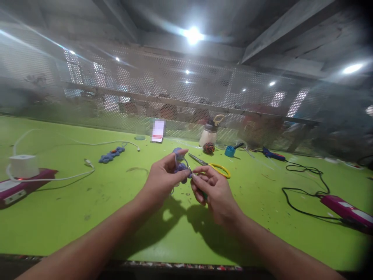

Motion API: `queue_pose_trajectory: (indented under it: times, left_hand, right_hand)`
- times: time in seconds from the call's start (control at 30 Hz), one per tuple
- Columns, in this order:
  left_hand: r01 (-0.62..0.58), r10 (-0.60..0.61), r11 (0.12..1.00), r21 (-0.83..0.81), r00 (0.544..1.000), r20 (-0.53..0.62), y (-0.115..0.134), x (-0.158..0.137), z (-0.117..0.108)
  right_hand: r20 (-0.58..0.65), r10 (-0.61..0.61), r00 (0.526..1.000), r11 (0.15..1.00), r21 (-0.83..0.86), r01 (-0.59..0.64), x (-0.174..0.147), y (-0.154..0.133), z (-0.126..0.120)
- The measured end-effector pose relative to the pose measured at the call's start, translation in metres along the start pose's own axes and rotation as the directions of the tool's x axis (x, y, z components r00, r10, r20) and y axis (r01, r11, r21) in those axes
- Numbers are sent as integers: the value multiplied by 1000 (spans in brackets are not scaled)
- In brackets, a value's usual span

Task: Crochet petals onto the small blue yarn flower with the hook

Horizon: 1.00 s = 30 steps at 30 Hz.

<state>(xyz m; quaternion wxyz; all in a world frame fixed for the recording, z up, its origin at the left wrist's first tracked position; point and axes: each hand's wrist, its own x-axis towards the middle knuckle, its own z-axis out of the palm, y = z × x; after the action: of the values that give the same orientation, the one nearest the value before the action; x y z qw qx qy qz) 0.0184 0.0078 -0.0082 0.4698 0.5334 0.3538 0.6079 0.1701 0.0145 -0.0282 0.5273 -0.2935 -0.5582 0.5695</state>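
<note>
Pinched between the thumb and fingers of my left hand is a small blue-purple crochet piece, with a yarn loop over the fingers. My right hand is closed round a crochet hook. Its green handle shows below the fingers, and its thin tip meets the yarn. Just beyond the hands lie scissors with yellow handles, their blades pointing away to the left. Farther left on the green table rests a finished-looking strip of blue-purple crocheted puffs with a small orange spot.
At the back stand a bottle, a dark red-black ball and a blue round container. A glue gun trails a black cord to a purple power strip. On the left, a white charger sits on another strip.
</note>
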Motion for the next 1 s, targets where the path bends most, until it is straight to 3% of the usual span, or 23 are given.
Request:
queue_pose_trajectory:
  times: [0.13,0.63,0.73,1.0]
  left_hand:
    - [122,-114,982,-142,991,66,0,5,-9]
    - [159,-126,948,-275,983,133,11,4,-15]
    - [190,-143,941,-281,973,179,13,3,-17]
    - [180,-126,958,-223,964,234,17,2,-20]
  right_hand:
    - [13,-72,997,990,-120,74,3,-3,-3]
    - [144,-316,938,869,-353,347,4,-6,-18]
    - [199,-417,887,768,-444,461,6,-8,-23]
    - [405,-607,683,370,-617,695,10,-23,-34]
